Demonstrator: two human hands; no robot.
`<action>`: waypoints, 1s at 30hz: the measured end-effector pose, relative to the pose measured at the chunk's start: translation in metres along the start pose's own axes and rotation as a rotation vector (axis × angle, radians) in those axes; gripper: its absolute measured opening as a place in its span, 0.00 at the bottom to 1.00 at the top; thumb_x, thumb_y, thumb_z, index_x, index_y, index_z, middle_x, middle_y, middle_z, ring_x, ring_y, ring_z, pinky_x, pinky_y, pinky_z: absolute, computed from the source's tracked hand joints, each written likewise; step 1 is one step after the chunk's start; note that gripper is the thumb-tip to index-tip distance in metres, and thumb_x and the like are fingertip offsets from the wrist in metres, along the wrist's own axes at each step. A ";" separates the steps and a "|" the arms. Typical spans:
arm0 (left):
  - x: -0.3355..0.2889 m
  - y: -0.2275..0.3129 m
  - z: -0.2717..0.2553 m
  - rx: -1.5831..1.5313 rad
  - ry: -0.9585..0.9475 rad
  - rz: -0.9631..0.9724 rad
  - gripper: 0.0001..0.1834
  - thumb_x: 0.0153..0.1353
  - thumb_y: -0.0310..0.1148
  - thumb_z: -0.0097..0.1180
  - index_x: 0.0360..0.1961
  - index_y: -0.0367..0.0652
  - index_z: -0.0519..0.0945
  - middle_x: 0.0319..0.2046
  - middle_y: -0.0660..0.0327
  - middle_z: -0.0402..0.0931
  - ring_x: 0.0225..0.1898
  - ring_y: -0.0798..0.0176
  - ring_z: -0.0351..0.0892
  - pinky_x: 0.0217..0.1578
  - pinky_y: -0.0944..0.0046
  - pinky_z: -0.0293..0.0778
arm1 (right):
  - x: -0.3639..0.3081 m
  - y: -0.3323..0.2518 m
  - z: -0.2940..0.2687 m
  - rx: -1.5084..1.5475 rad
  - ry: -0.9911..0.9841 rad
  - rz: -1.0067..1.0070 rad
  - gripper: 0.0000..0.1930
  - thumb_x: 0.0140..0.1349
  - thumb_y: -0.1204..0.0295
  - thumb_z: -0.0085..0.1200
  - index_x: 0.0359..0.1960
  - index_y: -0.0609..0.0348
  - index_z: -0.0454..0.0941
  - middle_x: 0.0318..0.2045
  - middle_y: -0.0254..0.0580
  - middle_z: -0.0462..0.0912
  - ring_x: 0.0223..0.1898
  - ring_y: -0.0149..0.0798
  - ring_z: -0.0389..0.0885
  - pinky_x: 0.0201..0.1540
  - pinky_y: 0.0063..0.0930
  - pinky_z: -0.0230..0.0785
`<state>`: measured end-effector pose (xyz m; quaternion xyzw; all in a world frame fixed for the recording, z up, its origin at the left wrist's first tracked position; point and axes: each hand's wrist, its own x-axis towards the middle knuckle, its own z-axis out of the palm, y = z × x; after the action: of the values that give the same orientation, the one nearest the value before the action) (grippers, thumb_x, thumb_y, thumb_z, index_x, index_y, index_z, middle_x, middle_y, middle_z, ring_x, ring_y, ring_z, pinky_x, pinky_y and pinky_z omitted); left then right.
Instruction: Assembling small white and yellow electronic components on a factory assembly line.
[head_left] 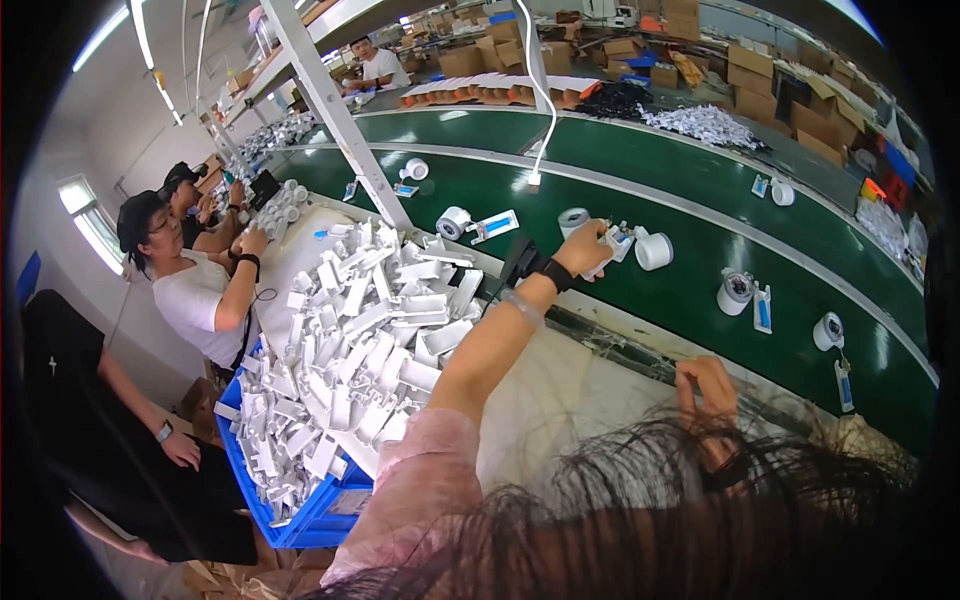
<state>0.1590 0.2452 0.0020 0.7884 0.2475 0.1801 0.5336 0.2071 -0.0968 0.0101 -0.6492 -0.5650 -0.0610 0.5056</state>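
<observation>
My left hand (583, 250) reaches out over the green conveyor belt (690, 212), its fingers closed on a small white plastic part (617, 243). Right beside those fingers are a white round housing (654, 251) and a grey-white cylinder (573, 220). My right hand (708, 388) hovers at the near edge of the belt, over the worktable (540, 400). Its fingers are loosely bent and apart, with nothing visible in them; loose hair hides part of the wrist.
Left of my arm, white plastic brackets (370, 320) lie heaped on the table and in a blue crate (300, 530). More round housings (735, 292) with blue-striped pieces (763, 309) lie along the belt. A metal post (340, 120) rises nearby. Several people work or stand at left.
</observation>
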 end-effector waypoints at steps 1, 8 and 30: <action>-0.018 0.022 0.004 -0.021 -0.053 0.023 0.22 0.56 0.27 0.54 0.52 0.32 0.69 0.29 0.52 0.79 0.17 0.62 0.79 0.12 0.62 0.74 | 0.000 -0.001 -0.003 -0.004 -0.019 0.016 0.09 0.55 0.83 0.56 0.39 0.62 0.77 0.36 0.50 0.78 0.37 0.51 0.78 0.40 0.34 0.70; -0.094 0.072 0.010 -0.107 -0.708 0.124 0.23 0.56 0.27 0.53 0.55 0.35 0.72 0.41 0.58 0.78 0.33 0.67 0.79 0.33 0.67 0.76 | 0.002 0.003 0.001 -0.198 -0.021 -0.007 0.29 0.52 0.74 0.62 0.58 0.57 0.72 0.56 0.52 0.73 0.59 0.54 0.69 0.63 0.42 0.59; -0.145 0.063 0.075 0.394 -0.154 0.343 0.21 0.54 0.29 0.57 0.48 0.40 0.65 0.30 0.45 0.75 0.32 0.40 0.77 0.32 0.49 0.71 | 0.002 -0.006 -0.007 0.733 -0.421 0.550 0.10 0.63 0.78 0.57 0.45 0.63 0.75 0.31 0.33 0.80 0.29 0.25 0.78 0.38 0.22 0.70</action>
<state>0.0949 0.0852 0.0307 0.9189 0.0995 0.1557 0.3487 0.2068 -0.1016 0.0186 -0.5522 -0.4468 0.4093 0.5727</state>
